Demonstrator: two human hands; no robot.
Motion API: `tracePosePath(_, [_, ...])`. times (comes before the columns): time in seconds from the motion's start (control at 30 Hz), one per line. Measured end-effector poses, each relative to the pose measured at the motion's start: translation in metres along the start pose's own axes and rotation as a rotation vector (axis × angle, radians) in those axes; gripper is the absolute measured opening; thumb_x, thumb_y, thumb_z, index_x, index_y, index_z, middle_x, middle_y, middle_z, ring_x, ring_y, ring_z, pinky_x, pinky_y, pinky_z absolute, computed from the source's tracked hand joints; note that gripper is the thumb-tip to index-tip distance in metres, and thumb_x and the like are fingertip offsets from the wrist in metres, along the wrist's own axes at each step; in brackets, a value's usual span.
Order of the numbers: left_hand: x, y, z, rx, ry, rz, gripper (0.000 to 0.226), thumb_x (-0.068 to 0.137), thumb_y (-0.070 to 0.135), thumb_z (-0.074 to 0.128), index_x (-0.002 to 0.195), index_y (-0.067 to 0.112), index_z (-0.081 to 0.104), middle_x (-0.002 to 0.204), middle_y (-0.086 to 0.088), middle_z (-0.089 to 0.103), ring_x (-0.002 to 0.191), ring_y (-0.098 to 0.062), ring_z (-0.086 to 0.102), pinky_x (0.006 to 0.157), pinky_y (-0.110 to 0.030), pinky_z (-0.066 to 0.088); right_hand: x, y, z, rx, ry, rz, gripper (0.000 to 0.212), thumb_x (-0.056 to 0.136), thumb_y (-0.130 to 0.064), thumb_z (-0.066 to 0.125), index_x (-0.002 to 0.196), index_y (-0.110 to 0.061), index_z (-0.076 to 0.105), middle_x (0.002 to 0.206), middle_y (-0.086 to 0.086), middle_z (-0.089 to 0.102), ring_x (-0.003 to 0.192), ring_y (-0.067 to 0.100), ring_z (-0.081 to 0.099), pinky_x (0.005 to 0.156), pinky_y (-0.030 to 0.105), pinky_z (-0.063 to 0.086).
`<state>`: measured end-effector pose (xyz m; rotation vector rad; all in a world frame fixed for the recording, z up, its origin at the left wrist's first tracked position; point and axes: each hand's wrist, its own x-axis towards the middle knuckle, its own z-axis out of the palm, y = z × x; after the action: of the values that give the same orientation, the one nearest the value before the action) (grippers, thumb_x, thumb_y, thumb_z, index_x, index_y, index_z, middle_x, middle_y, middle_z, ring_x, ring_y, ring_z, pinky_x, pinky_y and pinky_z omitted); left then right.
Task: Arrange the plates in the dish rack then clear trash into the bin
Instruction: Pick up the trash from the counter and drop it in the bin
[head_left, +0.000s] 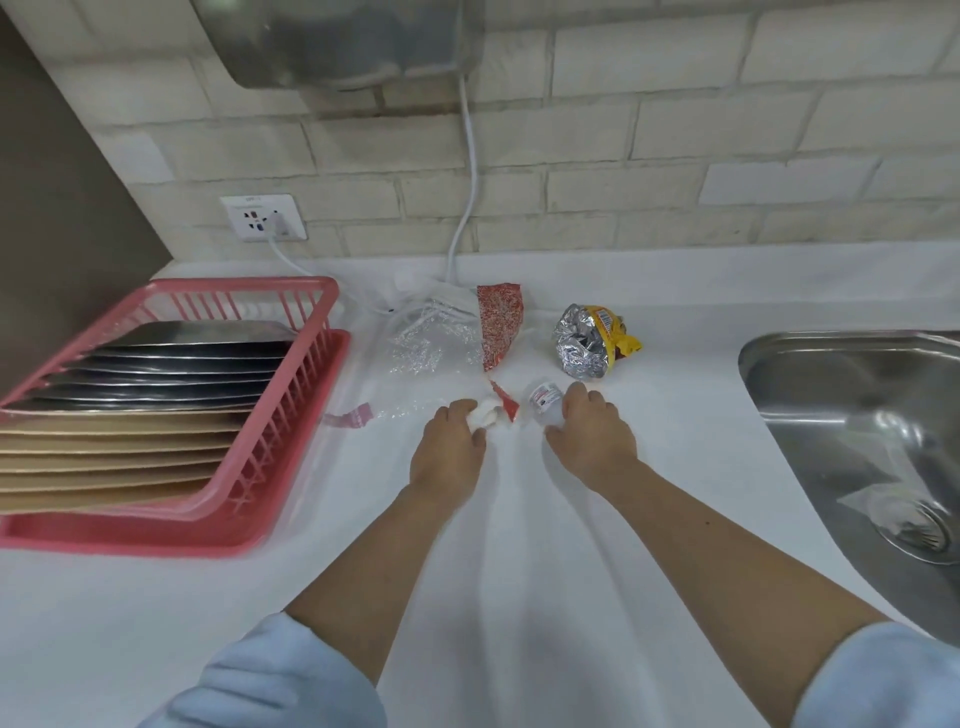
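Left hand (451, 446): fingers curled round a white wad of tissue (487, 417), with a red scrap (505, 402) touching it on the far side; risk that the scrap is left behind or slips free when the wad is lifted. Right hand (589, 436): fingers curled over a small clear bottle (545, 408) lying on its side on the white surface (519, 545); being round and smooth, it could roll out toward the sink (810, 384) if the grip is loose. Beyond the hands: a clear plastic bag (423, 345) with a red-patterned end, thin and light, likely to drift or snag on the white cord (470, 171) that comes down to the surface behind it. Just right of it, a crumpled foil wrapper (584, 340) with yellow print, not yet gathered. Left: pink dish rack (291, 384), plates (156, 395) standing in rows inside, steel ones behind tan ones; that step looks done. Bin: not in view, so carried trash may drop on the way.
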<state>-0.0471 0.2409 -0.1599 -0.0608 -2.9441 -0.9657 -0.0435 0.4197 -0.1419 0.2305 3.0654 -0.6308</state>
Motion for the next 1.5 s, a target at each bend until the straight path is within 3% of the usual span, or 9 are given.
tracePosePath(0.27, [-0.059, 0.004, -0.014, -0.017, 0.066, -0.161, 0.048, 0.098, 0.052, 0.044, 0.118, 0.011, 0.057, 0.112, -0.009, 0.051, 0.099, -0.029, 0.057, 0.08, -0.034, 0.043, -0.06, 0.007, -0.01, 0.285, 0.102, 0.03, 0.034, 0.089, -0.04, 0.056, 0.101, -0.02, 0.031, 0.092, 0.003, 0.056, 0.084, 0.027, 0.057, 0.06, 0.032, 0.038])
tracePosePath(0.43, [-0.095, 0.003, -0.03, -0.284, 0.269, -0.178, 0.019, 0.092, 0.027, 0.056, 0.088, 0.009, 0.059, 0.102, -0.006, 0.053, 0.073, -0.016, 0.052, 0.062, -0.026, 0.035, -0.099, -0.016, -0.02, 0.542, 0.099, -0.029, 0.029, 0.092, -0.049, 0.05, 0.102, -0.027, 0.034, 0.082, -0.003, 0.056, 0.073, 0.019, 0.058, 0.052, 0.029, 0.034])
tracePosePath(0.5, [-0.11, -0.001, -0.038, -0.443, 0.303, -0.181, 0.013, 0.09, 0.02, 0.055, 0.083, 0.01, 0.052, 0.087, -0.009, 0.06, 0.073, -0.023, 0.06, 0.061, -0.027, 0.045, -0.113, -0.03, -0.02, 0.609, 0.084, -0.063, 0.029, 0.092, -0.053, 0.048, 0.102, -0.026, 0.039, 0.079, -0.005, 0.056, 0.069, 0.015, 0.057, 0.051, 0.03, 0.034])
tracePosePath(0.6, [-0.137, -0.01, -0.051, -0.578, 0.346, -0.227, 0.018, 0.098, 0.03, 0.05, 0.087, 0.018, 0.042, 0.077, -0.006, 0.062, 0.056, -0.013, 0.065, 0.047, -0.024, 0.05, -0.133, -0.056, -0.015, 0.696, 0.041, -0.131, 0.03, 0.092, -0.051, 0.05, 0.103, -0.024, 0.043, 0.081, -0.006, 0.056, 0.071, 0.012, 0.057, 0.055, 0.031, 0.038])
tracePosePath(0.83, [-0.204, -0.065, -0.091, -0.484, 0.635, -0.394, 0.045, 0.097, 0.061, 0.035, 0.107, 0.017, 0.041, 0.073, 0.003, 0.056, 0.064, -0.013, 0.054, 0.055, -0.033, 0.041, -0.181, -0.127, 0.021, 0.854, -0.152, -0.289, 0.028, 0.085, -0.027, 0.066, 0.107, -0.03, 0.049, 0.107, -0.005, 0.046, 0.081, -0.002, 0.053, 0.054, 0.007, 0.041])
tracePosePath(1.07, [-0.27, -0.132, -0.139, -0.491, 0.922, -0.568, 0.04, 0.1, 0.052, 0.029, 0.071, 0.026, 0.039, 0.062, 0.008, 0.043, 0.059, -0.013, 0.043, 0.057, -0.034, 0.037, -0.23, -0.2, 0.06, 0.86, -0.413, -0.394, 0.031, 0.084, -0.019, 0.065, 0.109, -0.029, 0.049, 0.093, -0.011, 0.051, 0.069, 0.007, 0.055, 0.043, 0.008, 0.037])
tracePosePath(1.23, [-0.316, -0.195, -0.173, -0.412, 0.975, -0.762, 0.029, 0.102, 0.039, 0.024, 0.103, 0.019, 0.046, 0.078, 0.004, 0.052, 0.074, -0.025, 0.052, 0.06, -0.035, 0.031, -0.263, -0.257, 0.094, 0.78, -0.511, -0.473, 0.032, 0.084, -0.022, 0.066, 0.111, -0.028, 0.051, 0.086, -0.013, 0.053, 0.063, 0.006, 0.053, 0.042, 0.008, 0.035])
tracePosePath(1.37, [-0.355, -0.249, -0.202, -0.383, 0.955, -0.925, 0.015, 0.099, 0.032, 0.021, 0.106, 0.029, 0.034, 0.093, -0.004, 0.054, 0.086, -0.029, 0.05, 0.078, -0.042, 0.038, -0.293, -0.312, 0.124, 0.737, -0.58, -0.516, 0.033, 0.083, -0.02, 0.067, 0.11, -0.028, 0.05, 0.088, -0.01, 0.053, 0.064, 0.007, 0.054, 0.041, 0.008, 0.035])
tracePosePath(1.5, [-0.379, -0.308, -0.236, -0.337, 0.885, -1.012, 0.034, 0.101, 0.032, 0.031, 0.131, 0.019, 0.036, 0.11, -0.008, 0.055, 0.094, -0.029, 0.053, 0.085, -0.042, 0.045, -0.316, -0.361, 0.155, 0.673, -0.623, -0.547, 0.036, 0.083, -0.017, 0.069, 0.11, -0.027, 0.047, 0.101, -0.005, 0.053, 0.074, 0.004, 0.052, 0.049, 0.01, 0.036])
